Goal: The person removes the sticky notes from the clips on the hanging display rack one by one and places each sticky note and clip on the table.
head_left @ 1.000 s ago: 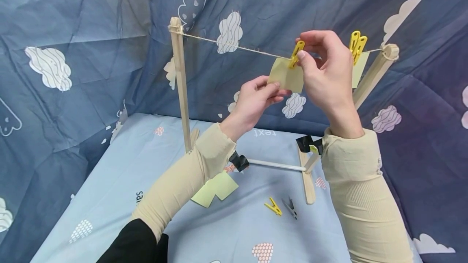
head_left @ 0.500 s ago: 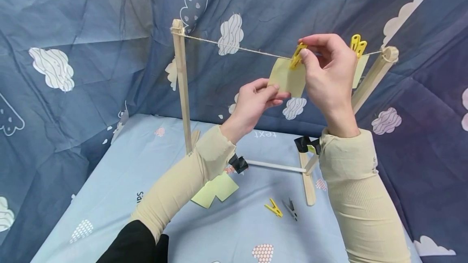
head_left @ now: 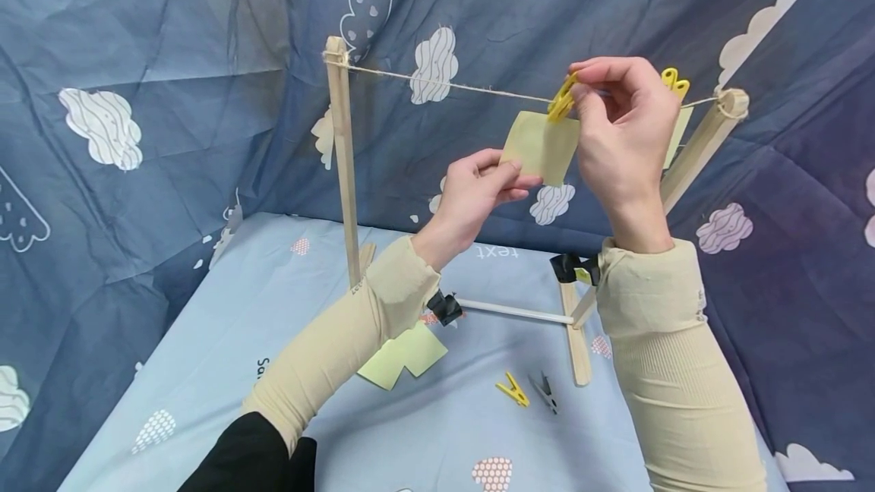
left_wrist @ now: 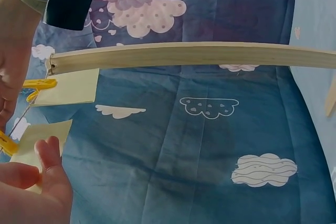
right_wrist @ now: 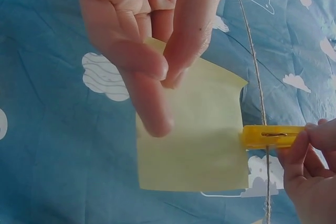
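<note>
In the head view my left hand (head_left: pixel 481 188) pinches a pale yellow paper note (head_left: pixel 540 146) by its lower left part. With thumb and fingertips my right hand (head_left: pixel 629 120) grips a yellow clothespin (head_left: pixel 562 99) at the note's top edge. The right wrist view shows this clothespin (right_wrist: pixel 270 136) lying across the twine (right_wrist: pixel 255 66), its tip right at the note's edge (right_wrist: pixel 199 161). The note's edge stands a little apart from the twine there. Behind my right hand another note (head_left: pixel 678 131) hangs from the line under two yellow clothespins (head_left: pixel 673 84).
The twine runs between a left wooden post (head_left: pixel 343 158) and a right one (head_left: pixel 704 143), joined low down by a white rod (head_left: pixel 513 311). On the light blue cloth lie more notes (head_left: pixel 403 355), a yellow clothespin (head_left: pixel 513 389) and a grey one (head_left: pixel 544 392).
My right hand and its clothespin have shifted slightly up and right. The clothespin overlaps less of the note, whose top edge now shows below the twine. My left hand stays nearly still.
</note>
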Demonstrator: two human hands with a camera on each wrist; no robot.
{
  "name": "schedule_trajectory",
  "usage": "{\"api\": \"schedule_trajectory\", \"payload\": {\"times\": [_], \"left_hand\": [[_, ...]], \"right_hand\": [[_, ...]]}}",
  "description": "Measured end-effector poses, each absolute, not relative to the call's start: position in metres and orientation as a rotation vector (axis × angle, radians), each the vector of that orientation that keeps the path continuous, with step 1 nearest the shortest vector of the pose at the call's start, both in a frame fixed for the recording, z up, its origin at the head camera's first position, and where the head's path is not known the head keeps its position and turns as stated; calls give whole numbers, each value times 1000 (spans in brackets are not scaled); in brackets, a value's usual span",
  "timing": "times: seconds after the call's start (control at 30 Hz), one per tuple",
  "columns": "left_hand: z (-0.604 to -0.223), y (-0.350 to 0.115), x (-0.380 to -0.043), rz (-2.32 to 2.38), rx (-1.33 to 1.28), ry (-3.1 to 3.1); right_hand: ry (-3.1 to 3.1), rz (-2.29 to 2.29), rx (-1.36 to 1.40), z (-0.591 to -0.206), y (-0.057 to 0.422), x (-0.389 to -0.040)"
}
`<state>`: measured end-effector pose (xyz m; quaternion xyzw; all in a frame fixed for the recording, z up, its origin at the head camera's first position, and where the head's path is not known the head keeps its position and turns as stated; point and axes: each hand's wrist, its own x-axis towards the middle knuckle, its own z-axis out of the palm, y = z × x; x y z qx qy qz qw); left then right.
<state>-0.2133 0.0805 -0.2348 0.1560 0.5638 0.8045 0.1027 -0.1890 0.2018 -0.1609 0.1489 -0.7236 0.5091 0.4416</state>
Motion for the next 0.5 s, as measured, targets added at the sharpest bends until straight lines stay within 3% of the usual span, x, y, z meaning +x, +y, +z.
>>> {"api": "schedule_trajectory", "payload": {"times": [0.5], "left_hand": [[-236, 79, -212, 2369, 485, 1666]], "right_hand": [[-1677, 1233, 475, -151, 194, -180]]}}
